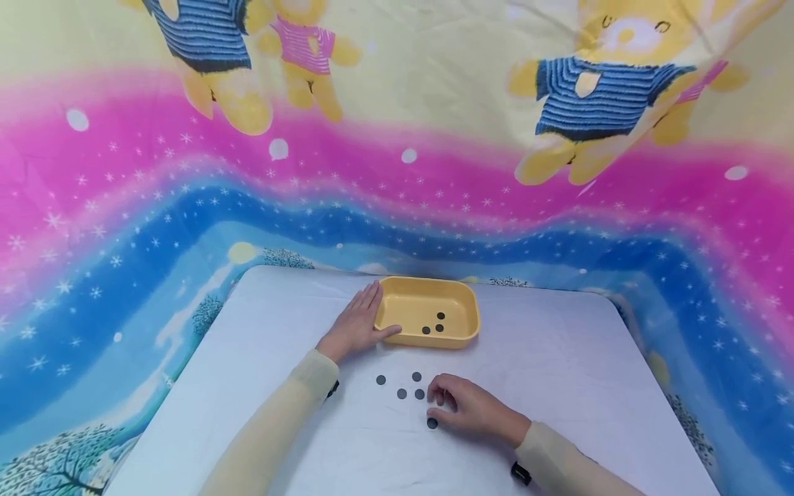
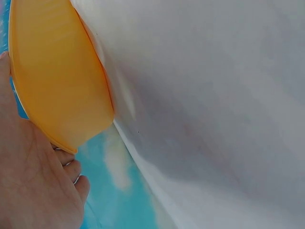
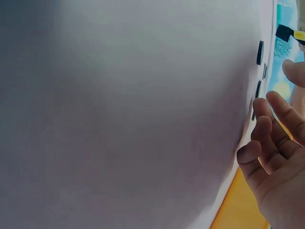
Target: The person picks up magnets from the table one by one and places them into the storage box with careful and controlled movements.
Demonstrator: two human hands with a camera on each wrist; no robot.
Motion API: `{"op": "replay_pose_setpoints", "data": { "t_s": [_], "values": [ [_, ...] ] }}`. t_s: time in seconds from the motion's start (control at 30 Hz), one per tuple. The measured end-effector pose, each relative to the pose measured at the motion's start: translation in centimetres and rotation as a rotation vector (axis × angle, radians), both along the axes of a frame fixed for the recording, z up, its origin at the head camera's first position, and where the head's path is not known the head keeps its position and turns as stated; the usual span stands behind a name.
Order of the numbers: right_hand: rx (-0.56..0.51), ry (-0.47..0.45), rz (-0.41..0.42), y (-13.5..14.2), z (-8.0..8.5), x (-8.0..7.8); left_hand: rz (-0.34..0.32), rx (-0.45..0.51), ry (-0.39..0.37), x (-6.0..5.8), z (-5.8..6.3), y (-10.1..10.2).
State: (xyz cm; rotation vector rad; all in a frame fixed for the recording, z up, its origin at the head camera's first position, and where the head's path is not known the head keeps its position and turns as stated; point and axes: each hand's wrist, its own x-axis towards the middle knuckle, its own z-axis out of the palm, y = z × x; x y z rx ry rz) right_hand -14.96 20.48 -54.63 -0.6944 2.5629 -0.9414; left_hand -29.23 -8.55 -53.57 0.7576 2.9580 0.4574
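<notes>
"What's nearest?"
"A dark disc (image 1: pixel 432 424), just by the right hand (image 1: pixel 476 408); its thumb and fingers stand apart, apparently holding nothing."
"Beyond?"
"Four more discs (image 1: pixel 402 394) on the white surface (image 1: pixel 546 351), then the left hand (image 1: pixel 356 325), straight fingers against the yellow tray (image 1: pixel 403 308); three discs inside (image 1: pixel 439 328)."
"Which step?"
"Picking up, I'd judge; next calls for pinching one disc cleanly."

I see a white table (image 1: pixel 558 372) with a printed fabric backdrop (image 1: pixel 397 207) along its far edge and down both sides. The bands run from cream through pink to blue, scattered with snowflakes (image 1: pixel 54 220). High up I make out yellow bears (image 1: pixel 611 100) in striped tops; at lower left, a dark-branched tree (image 1: pixel 67 465).
</notes>
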Motion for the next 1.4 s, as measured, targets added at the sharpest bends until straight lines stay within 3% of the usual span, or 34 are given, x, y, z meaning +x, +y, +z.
{"op": "replay_pose_setpoints", "data": {
  "t_s": [0.23, 0.63, 1.4],
  "values": [
    [0.025, 0.010, 0.031, -0.07, -0.26, 0.43, 0.009, -0.005, 0.000, 0.12, -0.17, -0.15],
    [0.074, 0.119, 0.120, 0.15, -0.44, 0.89, 0.002, -0.006, -0.004, 0.26, -0.27, -0.03],
    [0.098, 0.126, 0.127, -0.32, -0.02, 1.06, 0.004, -0.015, 0.006, 0.02, -0.20, 0.07]
  ]
}}
